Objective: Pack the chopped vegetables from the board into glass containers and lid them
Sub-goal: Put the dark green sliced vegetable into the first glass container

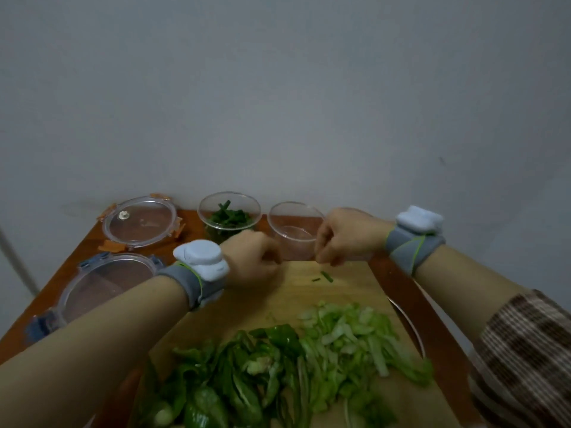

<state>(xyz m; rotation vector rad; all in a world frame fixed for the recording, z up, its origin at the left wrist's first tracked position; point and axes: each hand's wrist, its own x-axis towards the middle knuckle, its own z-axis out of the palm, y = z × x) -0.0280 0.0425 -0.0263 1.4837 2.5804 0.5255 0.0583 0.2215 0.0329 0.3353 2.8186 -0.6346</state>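
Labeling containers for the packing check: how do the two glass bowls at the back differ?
The left bowl holds dark green chopped pieces; the right bowl looks empty. The left bowl stands clear of both hands; the right bowl has the right hand at its rim, partly hiding it. Both are clear, round and unlidded, standing at the board's far edge.

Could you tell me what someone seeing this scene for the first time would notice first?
Probably the big heap of chopped greens on the near part of the wooden board. Next, the left hand and right hand, both curled at the board's far edge, just before an empty glass bowl and one holding dark green pieces.
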